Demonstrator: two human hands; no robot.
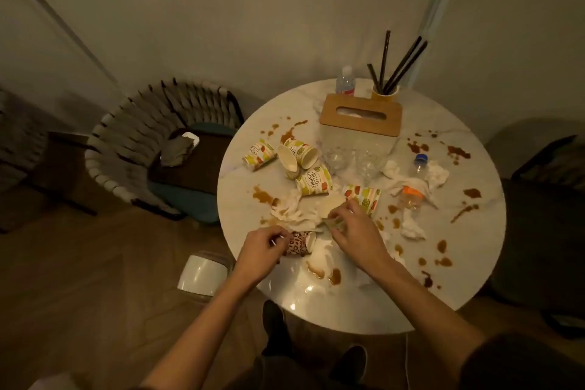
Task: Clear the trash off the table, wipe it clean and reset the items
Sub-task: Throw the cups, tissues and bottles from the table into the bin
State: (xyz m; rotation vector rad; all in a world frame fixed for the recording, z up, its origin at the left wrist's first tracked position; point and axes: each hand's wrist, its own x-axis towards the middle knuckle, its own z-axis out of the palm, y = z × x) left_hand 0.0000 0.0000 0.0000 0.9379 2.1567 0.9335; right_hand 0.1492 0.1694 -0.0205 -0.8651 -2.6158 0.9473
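A round white marble table [474,250] is covered with brown spills, crumpled tissues [291,210] and several tipped paper cups [313,180]. My left hand [262,252] is closed around a leopard-print paper cup [299,244] lying on its side at the near edge. My right hand [354,231] pinches a small crumpled piece of trash just below a fruit-print cup [364,196]. Two small plastic bottles [411,196] lie among tissues on the right. Two clear glasses [367,158] stand in front of a wooden-topped tissue box [361,114].
A water bottle [345,82] and a yellow cup of black straws [384,92] stand at the table's far edge. A white bin [201,274] sits on the floor left of the table. A woven chair [152,149] stands at the left, a dark chair [544,231] at the right.
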